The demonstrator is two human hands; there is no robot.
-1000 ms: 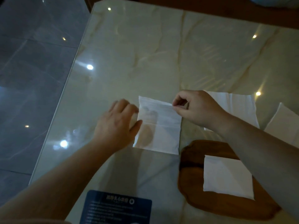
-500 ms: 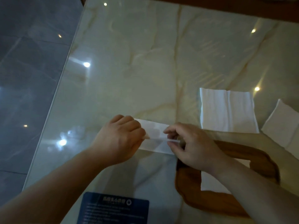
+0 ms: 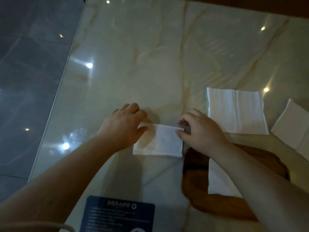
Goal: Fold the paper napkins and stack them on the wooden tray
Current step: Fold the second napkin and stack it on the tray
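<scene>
Nearest to the person, a dark blue card [image 3: 119, 213] with tiny white writing is lying on the shiny marble table [image 3: 150, 64]. Just to its right, the wooden tray [image 3: 195, 178] is sitting on the table. One folded napkin [image 3: 217, 180] is already lying flat in the tray, and the right arm is covering part of it. Nothing else is showing in the tray.

A little farther, just left of the tray, both hands are working on the napkin being folded [image 3: 160, 141]. A second ago this napkin was a taller sheet with its far edge lifted. Half a second ago the far edge was coming down to the near edge. Now it is lying as a short, wide piece, so one fold looks done. I think it is almost ready to go on the tray, maybe after one more fold.

The left hand [image 3: 123, 126] is pressing down on the left end, with the fingers curled over the far corner. The right hand [image 3: 199, 131] is pinching the far right corner between thumb and fingers.

Farther right, an open napkin [image 3: 235, 113] is lying flat on the table, waiting. At the right edge, another napkin [image 3: 294, 126] is peeking in. So at least two more are waiting to be folded.
</scene>
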